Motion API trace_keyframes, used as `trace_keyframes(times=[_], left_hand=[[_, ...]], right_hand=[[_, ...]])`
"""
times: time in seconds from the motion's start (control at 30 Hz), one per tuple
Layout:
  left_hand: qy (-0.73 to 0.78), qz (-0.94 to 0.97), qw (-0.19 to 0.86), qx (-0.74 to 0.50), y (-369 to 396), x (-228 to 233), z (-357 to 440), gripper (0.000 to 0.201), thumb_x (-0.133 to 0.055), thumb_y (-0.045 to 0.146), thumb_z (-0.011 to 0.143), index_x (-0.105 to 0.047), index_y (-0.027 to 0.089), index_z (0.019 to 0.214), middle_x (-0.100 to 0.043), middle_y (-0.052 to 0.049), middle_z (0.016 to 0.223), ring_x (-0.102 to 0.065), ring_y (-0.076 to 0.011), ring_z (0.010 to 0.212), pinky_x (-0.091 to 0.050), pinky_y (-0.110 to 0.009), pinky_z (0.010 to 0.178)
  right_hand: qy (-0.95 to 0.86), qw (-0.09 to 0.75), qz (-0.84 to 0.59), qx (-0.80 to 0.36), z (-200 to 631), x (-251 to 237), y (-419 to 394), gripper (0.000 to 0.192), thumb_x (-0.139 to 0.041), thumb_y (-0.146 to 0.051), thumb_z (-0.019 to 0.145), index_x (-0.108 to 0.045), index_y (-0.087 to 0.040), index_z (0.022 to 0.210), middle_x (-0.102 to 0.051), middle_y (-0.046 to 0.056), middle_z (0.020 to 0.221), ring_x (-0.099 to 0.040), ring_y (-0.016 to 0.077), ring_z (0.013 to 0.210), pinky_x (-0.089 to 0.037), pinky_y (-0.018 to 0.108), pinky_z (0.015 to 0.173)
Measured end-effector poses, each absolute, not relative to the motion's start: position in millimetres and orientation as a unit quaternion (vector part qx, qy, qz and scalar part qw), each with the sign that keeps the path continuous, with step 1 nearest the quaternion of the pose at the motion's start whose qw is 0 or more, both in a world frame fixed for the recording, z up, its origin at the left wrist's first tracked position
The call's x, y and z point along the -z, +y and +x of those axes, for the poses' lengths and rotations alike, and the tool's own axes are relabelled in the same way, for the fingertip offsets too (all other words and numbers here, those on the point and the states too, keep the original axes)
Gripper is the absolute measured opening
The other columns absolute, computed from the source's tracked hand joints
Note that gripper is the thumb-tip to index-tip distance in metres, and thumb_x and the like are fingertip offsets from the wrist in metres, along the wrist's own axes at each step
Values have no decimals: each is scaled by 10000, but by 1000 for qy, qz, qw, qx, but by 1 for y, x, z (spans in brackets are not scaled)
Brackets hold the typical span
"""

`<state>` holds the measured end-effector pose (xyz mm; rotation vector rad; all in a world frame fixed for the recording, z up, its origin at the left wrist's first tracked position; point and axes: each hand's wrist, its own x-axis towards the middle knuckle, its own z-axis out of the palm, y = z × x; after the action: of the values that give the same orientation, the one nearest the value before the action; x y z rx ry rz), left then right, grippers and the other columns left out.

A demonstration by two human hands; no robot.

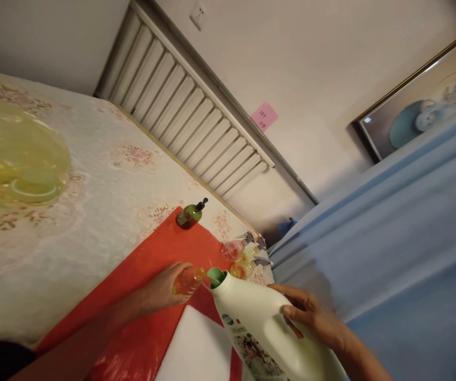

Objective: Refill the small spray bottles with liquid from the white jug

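My left hand (168, 288) is closed around a small clear bottle (190, 280) with orange-pink liquid inside, tilted so that its neck points at the jug's mouth. With my right hand (311, 315) I grip the handle of a large cream detergent jug (252, 317) that has a floral label. The jug is uncapped, and a green spout insert (216, 276) shows in its opening. The two openings are close together; whether they touch, I cannot tell. Below them lies a red plastic sheet (140, 264), with a white block-like thing (198, 346) on it.
A green pump bottle (189, 216) stands at the red sheet's far corner. Several spray bottles (244, 259) with pink and yellow liquid are beyond the jug. A yellow translucent plastic bag (17, 153) lies at left on the floral tablecloth (105, 185). Blue cloth (390, 233) hangs at right.
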<state>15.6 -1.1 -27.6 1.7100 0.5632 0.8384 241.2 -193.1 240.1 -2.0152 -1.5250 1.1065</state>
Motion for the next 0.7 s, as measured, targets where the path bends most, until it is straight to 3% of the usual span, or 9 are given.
trace_keyframes(times=[0.13,0.7], left_hand=[[230,720,556,-346,-1,28,16,657,-765,436,676,-529,305,1275,-603,-80,1370,-552,-355,1272,-479,-434,1054],[231,717,554,-354,-4,20,13,620,-731,513,726,-540,277,1267,-632,-65,1301,-596,-312,1203,-504,-413,1015]], right_hand=[[-546,175,-719,-393,235,-243,-187,588,-669,-560,830,-644,-169,1269,-592,11,768,-399,77,528,-361,179,430],[-541,135,-733,-390,225,-255,-176,620,-656,-603,815,-655,-165,1254,-562,-5,716,-395,86,510,-351,202,443]])
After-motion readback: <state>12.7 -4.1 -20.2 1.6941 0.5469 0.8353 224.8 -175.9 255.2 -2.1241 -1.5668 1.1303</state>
